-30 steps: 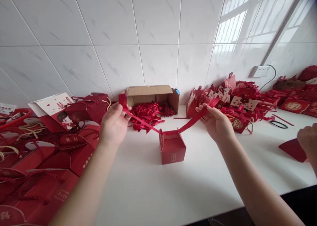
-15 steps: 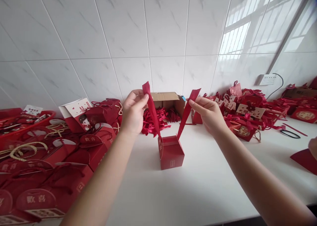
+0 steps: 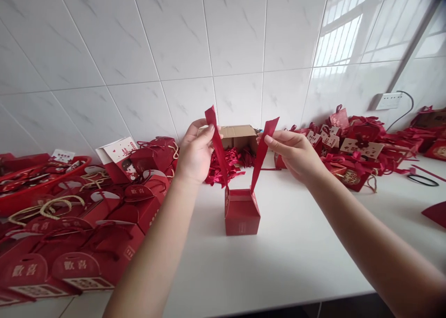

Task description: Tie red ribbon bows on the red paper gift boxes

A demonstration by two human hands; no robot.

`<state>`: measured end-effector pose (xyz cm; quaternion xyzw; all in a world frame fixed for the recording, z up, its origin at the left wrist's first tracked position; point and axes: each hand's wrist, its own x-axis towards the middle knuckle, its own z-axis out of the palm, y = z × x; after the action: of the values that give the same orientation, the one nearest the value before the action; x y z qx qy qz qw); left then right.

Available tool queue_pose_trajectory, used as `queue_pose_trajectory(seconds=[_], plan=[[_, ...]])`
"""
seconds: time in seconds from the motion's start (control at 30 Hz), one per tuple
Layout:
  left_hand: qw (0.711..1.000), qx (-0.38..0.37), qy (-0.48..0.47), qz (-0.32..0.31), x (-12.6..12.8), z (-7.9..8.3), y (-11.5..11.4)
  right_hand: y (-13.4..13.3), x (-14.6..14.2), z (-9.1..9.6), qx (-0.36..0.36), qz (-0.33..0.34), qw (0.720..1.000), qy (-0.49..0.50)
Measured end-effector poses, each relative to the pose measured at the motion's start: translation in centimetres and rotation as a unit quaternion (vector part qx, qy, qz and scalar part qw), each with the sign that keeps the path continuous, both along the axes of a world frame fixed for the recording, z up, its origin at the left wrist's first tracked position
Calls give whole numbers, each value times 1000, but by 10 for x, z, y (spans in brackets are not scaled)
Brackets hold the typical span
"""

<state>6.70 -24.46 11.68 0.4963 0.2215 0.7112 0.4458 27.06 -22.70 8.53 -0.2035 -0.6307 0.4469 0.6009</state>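
Note:
A small red gift box (image 3: 242,214) stands on the white counter (image 3: 278,262) in front of me. A red ribbon (image 3: 259,156) runs through its top, and both ends rise steeply above it. My left hand (image 3: 195,153) pinches the left end of the ribbon near its tip. My right hand (image 3: 293,153) pinches the right end the same way. Both hands hover above and a little behind the box, close together.
An open cardboard carton (image 3: 238,137) with a heap of red ribbons (image 3: 225,163) sits against the tiled wall. Finished red boxes (image 3: 87,225) crowd the left side, with a red basket (image 3: 38,183) behind. More boxes (image 3: 351,155) pile up at the right; a black ring (image 3: 423,180) lies there.
Both hands lifted the ribbon ends from a low, wide spread to steeply upward and came closer together. The other person's hand at the right edge is gone from view.

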Motion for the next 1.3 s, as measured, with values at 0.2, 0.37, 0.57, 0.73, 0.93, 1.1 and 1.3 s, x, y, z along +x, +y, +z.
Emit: queue_pose_trajectory(seconds=[0.2, 0.37, 0.57, 0.73, 0.93, 1.1, 1.3], plan=[[999, 8, -29, -23, -1, -9, 3, -1, -7, -3, 6, 40, 999, 3], [1000, 8, -19, -15, -3, -13, -2, -4, -8, -1, -5, 39, 999, -2], [1000, 1, -22, -14, -5, -18, -8, -11, -4, 3, -6, 38, 999, 9], [1000, 13, -13, 10, -4, -12, -11, -13, -2, 5, -8, 26, 1000, 16], [999, 44, 15, 24, -2, -9, -15, -12, -3, 7, -9, 36, 999, 15], [999, 28, 15, 20, 0, -13, -18, -10, -7, 6, -21, 44, 999, 13], [996, 40, 77, 21, 7, -16, -22, -12, -17, 6, -45, 63, 997, 3]])
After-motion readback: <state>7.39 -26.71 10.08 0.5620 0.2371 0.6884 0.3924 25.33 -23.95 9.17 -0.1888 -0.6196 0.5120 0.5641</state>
